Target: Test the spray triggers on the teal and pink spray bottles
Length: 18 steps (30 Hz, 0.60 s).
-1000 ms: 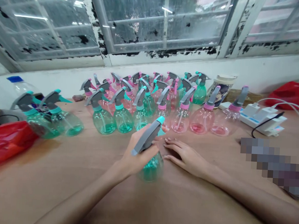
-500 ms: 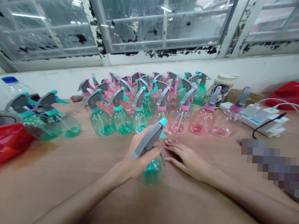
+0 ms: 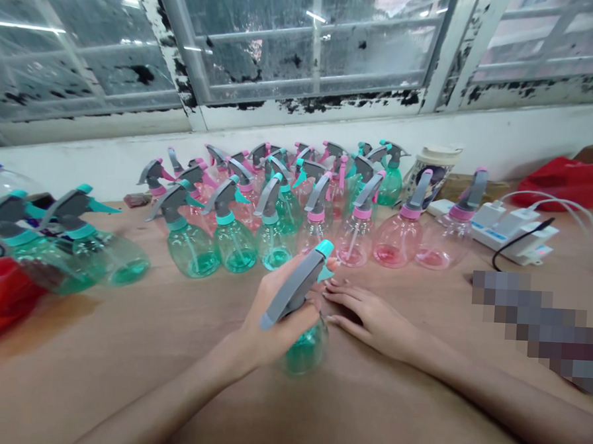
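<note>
My left hand (image 3: 272, 313) is wrapped round the neck of a green spray bottle (image 3: 305, 352) with a grey and turquoise trigger head. The bottle stands nearly upright at the middle of the wooden table (image 3: 193, 382), and my fingers hide its collar. Just to its right, my right hand (image 3: 371, 315) lies flat on the table with the fingers stretched out, its fingertips close to the bottle. Behind my hands stand several spray bottles, among them a green one (image 3: 193, 250) and a pink one (image 3: 396, 237).
Two more green spray bottles (image 3: 126, 256) stand at the left by a red plastic bag (image 3: 4, 299). A patterned cup (image 3: 431, 173) is at the back right, near a white power strip (image 3: 512, 233) with cables. Another red bag (image 3: 567, 183) lies in the far right corner.
The view has shifted slightly, so the background bottles sit a little further left. My left hand keeps its hold on the green spray bottle, and my right hand stays flat.
</note>
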{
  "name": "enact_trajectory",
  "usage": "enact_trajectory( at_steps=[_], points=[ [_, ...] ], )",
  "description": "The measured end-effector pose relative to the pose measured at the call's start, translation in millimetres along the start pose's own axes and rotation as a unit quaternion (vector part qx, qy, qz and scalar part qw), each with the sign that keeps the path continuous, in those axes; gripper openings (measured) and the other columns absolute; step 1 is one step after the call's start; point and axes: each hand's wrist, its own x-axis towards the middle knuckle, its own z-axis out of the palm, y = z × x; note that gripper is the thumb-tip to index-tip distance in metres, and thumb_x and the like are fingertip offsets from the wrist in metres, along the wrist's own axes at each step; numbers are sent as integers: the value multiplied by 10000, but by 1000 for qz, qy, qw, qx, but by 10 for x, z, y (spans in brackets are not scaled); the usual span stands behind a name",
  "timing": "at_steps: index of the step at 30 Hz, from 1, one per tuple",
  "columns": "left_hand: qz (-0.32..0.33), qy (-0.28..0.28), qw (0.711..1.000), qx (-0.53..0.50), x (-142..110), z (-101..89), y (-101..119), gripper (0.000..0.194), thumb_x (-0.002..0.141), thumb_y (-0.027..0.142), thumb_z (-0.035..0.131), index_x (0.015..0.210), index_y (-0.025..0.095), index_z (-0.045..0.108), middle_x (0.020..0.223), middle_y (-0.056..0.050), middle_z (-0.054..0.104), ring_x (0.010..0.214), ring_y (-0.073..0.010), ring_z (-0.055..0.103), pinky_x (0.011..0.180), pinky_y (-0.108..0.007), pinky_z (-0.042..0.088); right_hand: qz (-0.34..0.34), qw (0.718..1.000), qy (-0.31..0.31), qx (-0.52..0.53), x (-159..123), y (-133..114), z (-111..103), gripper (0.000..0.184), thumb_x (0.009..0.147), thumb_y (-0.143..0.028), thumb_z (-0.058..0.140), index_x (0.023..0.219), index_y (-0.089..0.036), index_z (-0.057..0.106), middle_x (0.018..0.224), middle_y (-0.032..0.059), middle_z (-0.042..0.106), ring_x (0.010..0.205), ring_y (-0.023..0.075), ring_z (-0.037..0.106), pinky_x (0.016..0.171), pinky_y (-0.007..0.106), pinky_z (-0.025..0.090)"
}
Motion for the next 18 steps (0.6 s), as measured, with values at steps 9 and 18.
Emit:
enact_trajectory(
  at_steps=[9, 18],
  points=[
    [23, -10, 1000, 9, -12, 3, 45, 173, 712, 247, 491, 865, 262, 571, 780, -9, 574, 676, -184, 538, 627, -330, 461, -5, 1000, 14, 5, -16, 9, 16, 412, 944, -372, 546, 1332, -233, 569, 1354, 106, 610, 1302, 271, 516, 1086, 516, 420],
    [7, -6, 1000, -2, -6, 1, 21, 129, 694, 274, 506, 809, 255, 560, 770, -7, 561, 694, -181, 528, 641, -330, 466, 6, 1000, -11, -6, -17, -4, -4, 412, 963, -387, 511, 1321, -193, 572, 1373, 108, 594, 1320, 270, 494, 1100, 512, 404]
  ],
)
